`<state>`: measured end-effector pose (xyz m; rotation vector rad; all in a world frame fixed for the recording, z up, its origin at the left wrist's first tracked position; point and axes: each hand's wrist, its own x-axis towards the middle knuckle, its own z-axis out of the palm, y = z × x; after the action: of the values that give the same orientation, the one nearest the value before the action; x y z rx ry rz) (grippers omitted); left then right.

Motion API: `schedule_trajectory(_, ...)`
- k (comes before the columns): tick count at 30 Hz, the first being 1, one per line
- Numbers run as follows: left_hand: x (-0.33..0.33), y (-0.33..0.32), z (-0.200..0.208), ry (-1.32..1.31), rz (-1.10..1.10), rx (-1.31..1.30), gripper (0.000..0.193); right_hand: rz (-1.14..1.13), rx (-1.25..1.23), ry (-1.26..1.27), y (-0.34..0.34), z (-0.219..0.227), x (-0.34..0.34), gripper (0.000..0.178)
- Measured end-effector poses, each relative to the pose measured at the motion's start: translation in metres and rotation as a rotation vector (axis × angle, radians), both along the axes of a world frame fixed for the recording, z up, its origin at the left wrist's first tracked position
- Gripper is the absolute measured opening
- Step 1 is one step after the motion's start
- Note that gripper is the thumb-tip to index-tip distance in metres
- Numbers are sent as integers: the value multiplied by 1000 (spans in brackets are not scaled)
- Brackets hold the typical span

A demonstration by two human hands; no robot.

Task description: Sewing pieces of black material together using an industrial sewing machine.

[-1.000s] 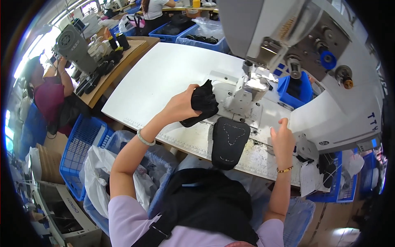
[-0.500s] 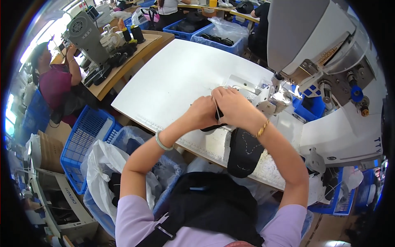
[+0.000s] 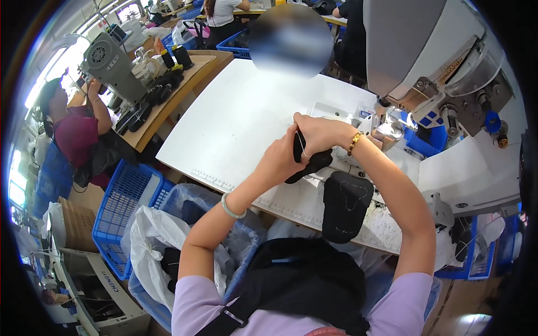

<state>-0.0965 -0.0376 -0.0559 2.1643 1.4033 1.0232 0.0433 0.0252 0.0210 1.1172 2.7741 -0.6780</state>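
My left hand (image 3: 280, 157) and my right hand (image 3: 320, 134) meet over the white table, in front of the sewing machine's needle area. Both are closed on a black fabric piece (image 3: 299, 147) with a thin pale edge, which stands folded or upright between them. More black fabric (image 3: 315, 168) shows just under the hands; I cannot tell whether it is part of the same piece. To its right, at the table's near edge, lies a flat black padded piece (image 3: 346, 207) with a pale stitched outline. My fingertips are partly hidden.
The sewing machine (image 3: 417, 50) rises at the right, with a small blue bin (image 3: 428, 140) behind its head. The white tabletop (image 3: 224, 129) stretches left. A blue crate (image 3: 126, 196) and a plastic-lined basket (image 3: 246, 246) stand left of me. Another person (image 3: 78, 131) works at far left.
Both hands have turned the held piece, and the right hand now arches over it with the wrist raised. The view has shifted slightly, so more of the flat stitched piece shows.
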Motion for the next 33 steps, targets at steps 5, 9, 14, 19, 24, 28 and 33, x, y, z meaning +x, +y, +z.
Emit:
schedule_trajectory(5, -14, 31, 1, 238, -148, -88, 72, -12, 164, -3, -5, -20, -4, 82)
schedule_trajectory(9, -28, 25, 2, 91, -150, 108, 63, -48, 175, 194, -20, -12, 10, 97)
schedule_trajectory(14, -55, -11, 31, -266, -24, -108, 56, -36, 34, 492, -37, 0, 19, 99)
schedule_trajectory(19, -62, -42, 40, -833, -83, -419, 61, -101, -113, 509, -45, -13, 20, 91)
schedule_trajectory(24, -81, -71, 16, -1360, -255, -622, 64, -106, -744, 468, -55, 6, 7, 32)
schedule_trajectory(28, -92, -88, 19, -1187, -51, -542, 58, -87, -546, 648, -63, 18, -4, 13)
schedule_trajectory(33, -110, -121, 5, -1132, 204, -518, 49, 32, 224, 873, -96, 11, -16, 8)
